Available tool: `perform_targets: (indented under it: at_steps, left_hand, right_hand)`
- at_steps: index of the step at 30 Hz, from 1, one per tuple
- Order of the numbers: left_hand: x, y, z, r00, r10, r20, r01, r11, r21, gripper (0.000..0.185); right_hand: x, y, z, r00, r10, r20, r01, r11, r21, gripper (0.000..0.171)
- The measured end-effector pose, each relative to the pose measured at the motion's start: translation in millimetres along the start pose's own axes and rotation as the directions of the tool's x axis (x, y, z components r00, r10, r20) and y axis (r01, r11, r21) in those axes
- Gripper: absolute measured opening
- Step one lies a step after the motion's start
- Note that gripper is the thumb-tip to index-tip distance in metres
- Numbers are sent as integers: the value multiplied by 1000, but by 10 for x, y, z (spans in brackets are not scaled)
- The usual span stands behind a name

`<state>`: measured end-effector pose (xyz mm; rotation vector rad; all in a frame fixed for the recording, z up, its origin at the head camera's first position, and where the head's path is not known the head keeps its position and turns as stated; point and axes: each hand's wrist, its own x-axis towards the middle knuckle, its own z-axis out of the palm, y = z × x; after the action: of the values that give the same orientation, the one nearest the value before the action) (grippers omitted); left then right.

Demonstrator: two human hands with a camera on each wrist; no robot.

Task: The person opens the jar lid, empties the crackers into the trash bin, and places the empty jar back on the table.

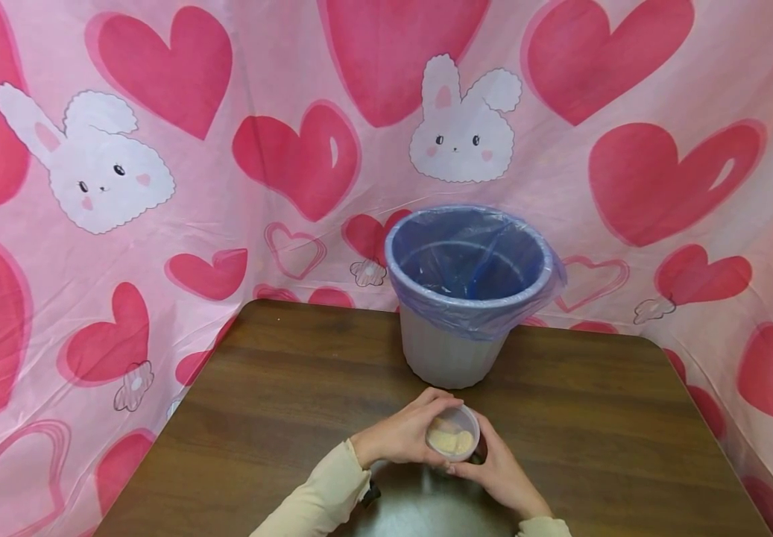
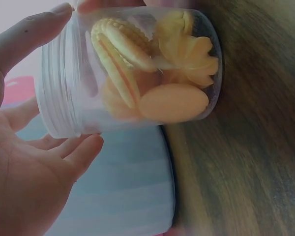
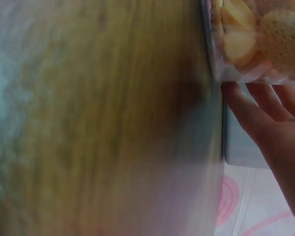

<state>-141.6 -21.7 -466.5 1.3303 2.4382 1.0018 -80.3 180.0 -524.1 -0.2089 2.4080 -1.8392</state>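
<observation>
A clear plastic jar [image 1: 452, 434] with several pale yellow cookies [image 2: 174, 103] inside stands between both hands near the table's middle. Some cookies are oval, others flower-shaped. In the left wrist view a ribbed translucent band [image 2: 56, 93] rings the jar's top. My left hand [image 1: 405, 432] grips the jar from the left around its upper part, thumb on one side and fingers on the other. From the right, my right hand [image 1: 503, 471] curls its fingers round the jar; in the right wrist view its fingertips [image 3: 231, 91] touch the lower wall.
A pale bin [image 1: 449, 354] lined with a blue plastic bag [image 1: 480, 313] stands on the brown wooden table [image 1: 319, 373], just behind the jar. Pink cloth [image 1: 265, 60] printed with hearts and rabbits hangs round the table's back and sides.
</observation>
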Motion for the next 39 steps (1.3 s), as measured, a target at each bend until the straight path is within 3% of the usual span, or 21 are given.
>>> perform_targets:
  at_steps: [9, 39]
  left_hand:
    - [36, 11, 31, 1000, 5, 13, -6, 1000, 15, 93]
    - [36, 44, 57, 1000, 3, 26, -4, 999, 35, 92]
  right_hand:
    - [-6, -14, -27, 999, 34, 38, -35, 999, 17, 91]
    - [-12, -4, -39, 998, 12, 59, -13, 1000, 6, 90]
